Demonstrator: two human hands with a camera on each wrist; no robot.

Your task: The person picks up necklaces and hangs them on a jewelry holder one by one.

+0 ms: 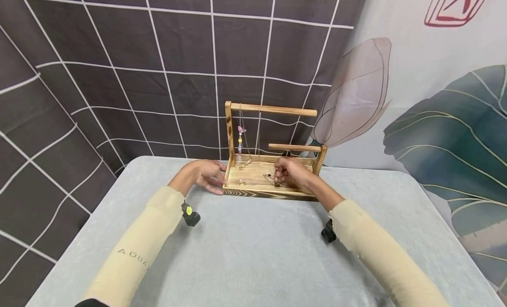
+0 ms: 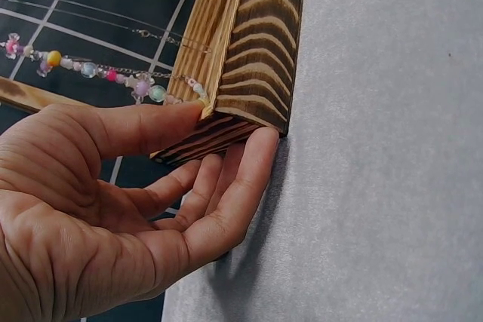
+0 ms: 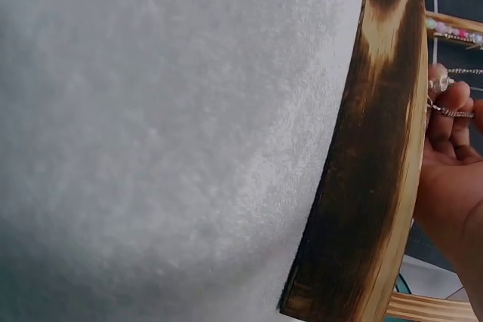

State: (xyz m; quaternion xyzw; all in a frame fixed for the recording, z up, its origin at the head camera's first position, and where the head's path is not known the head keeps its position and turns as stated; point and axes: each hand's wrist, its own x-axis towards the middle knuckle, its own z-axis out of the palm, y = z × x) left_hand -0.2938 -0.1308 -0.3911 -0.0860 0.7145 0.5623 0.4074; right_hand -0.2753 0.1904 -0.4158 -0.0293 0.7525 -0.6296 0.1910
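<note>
A wooden jewelry stand (image 1: 253, 193) with a shallow tray base stands on the table. At its left end my left hand (image 1: 210, 175) holds the front corner, thumb on the rim and fingers against the outer wall in the left wrist view. Over the tray, my right hand (image 1: 292, 171) pinches a thin chain (image 3: 456, 113) with a clear charm; part of the chain lies in the tray. A colorful beaded strand (image 2: 90, 69) hangs from the stand's upper bar (image 1: 277, 109), beside a thin necklace (image 1: 259, 135). Another small jewelry piece (image 1: 240, 182) lies at the tray's left.
The stand's shorter lower bar (image 1: 295, 147) rises above the tray's right side. A grey cloth covers the table (image 1: 253, 249). Behind it hang a dark checked curtain (image 1: 178, 47) and a leaf-patterned curtain (image 1: 443, 135).
</note>
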